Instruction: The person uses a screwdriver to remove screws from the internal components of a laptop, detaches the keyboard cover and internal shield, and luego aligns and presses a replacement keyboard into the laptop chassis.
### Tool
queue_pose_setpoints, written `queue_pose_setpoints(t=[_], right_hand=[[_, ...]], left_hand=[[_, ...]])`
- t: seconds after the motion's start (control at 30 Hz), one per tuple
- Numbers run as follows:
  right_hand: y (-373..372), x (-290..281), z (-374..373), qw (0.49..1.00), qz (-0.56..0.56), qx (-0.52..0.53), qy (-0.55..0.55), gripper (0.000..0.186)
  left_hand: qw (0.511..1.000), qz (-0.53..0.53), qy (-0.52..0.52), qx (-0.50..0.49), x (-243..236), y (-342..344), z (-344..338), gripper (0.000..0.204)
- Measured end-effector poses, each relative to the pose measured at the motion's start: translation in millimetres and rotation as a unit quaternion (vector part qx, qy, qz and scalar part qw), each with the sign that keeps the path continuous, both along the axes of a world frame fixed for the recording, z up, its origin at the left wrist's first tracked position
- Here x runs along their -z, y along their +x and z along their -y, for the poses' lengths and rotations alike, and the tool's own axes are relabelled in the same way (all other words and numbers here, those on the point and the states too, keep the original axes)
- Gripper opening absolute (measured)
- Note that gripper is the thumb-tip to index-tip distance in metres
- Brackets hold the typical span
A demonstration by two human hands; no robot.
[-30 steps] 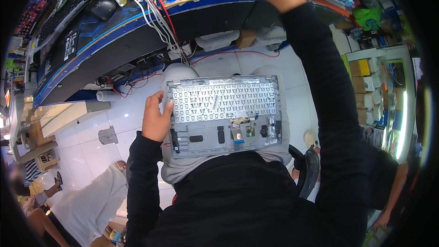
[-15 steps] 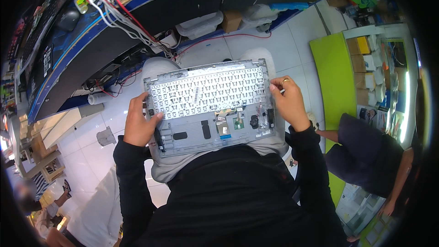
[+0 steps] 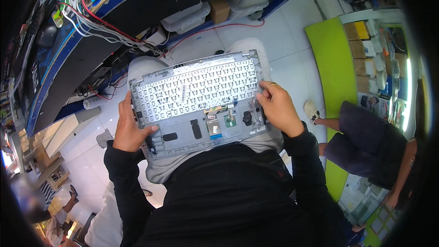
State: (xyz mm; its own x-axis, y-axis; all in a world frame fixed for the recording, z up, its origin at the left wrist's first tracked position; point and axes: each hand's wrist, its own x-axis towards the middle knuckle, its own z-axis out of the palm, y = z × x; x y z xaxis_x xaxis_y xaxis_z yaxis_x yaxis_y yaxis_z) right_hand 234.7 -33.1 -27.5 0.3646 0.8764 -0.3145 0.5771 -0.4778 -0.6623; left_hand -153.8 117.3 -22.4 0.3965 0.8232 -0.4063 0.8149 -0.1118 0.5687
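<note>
A grey laptop palm-rest panel (image 3: 179, 135), its inner face up, rests slightly tilted on my lap. A white keyboard backplate (image 3: 218, 78) with a barcode label fills its upper half; a ribbon cable (image 3: 212, 128) and a small green board (image 3: 230, 120) sit below. My left hand (image 3: 135, 126) grips the panel's left edge, its thumb on the front face. My right hand (image 3: 276, 105) holds the right edge, fingers bent around it.
A dark workbench (image 3: 73, 80) with tangled cables (image 3: 100, 32) spans the top and left. Plastic bins (image 3: 185, 16) and a cardboard box (image 3: 219, 9) sit beneath. A co-worker (image 3: 366, 151) is beside a green counter (image 3: 327, 55) at right; others sit at lower left.
My right hand has come down from the bench top onto the panel's right edge. The panel has tilted slightly and sits further left and higher in the view.
</note>
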Motion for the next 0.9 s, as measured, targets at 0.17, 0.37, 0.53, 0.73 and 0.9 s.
queue_pose_setpoints(t=[0.17, 0.37, 0.53, 0.73, 0.9], right_hand=[[-4, 0, -4, 0.999, -0.03, 0.016, -0.017, 0.041], [2, 4, -4, 0.991, -0.126, 0.042, -0.023, 0.045], [13, 10, -5, 0.972, -0.221, 0.077, -0.03, 0.043], [19, 9, -9, 0.947, -0.297, 0.109, -0.052, 0.039], [16, 7, -11, 0.941, -0.307, 0.129, -0.06, 0.039]], left_hand=[[1.0, 0.008, 0.006, 0.003, 5, -5, 1, 0.123], [1.0, 0.011, 0.019, 0.021, 4, -4, 1, 0.122], [0.999, -0.003, 0.034, 0.036, 4, -6, 2, 0.124], [0.999, -0.009, 0.021, 0.031, 3, -4, 2, 0.123], [1.0, -0.012, 0.011, 0.025, 1, -2, 1, 0.123]])
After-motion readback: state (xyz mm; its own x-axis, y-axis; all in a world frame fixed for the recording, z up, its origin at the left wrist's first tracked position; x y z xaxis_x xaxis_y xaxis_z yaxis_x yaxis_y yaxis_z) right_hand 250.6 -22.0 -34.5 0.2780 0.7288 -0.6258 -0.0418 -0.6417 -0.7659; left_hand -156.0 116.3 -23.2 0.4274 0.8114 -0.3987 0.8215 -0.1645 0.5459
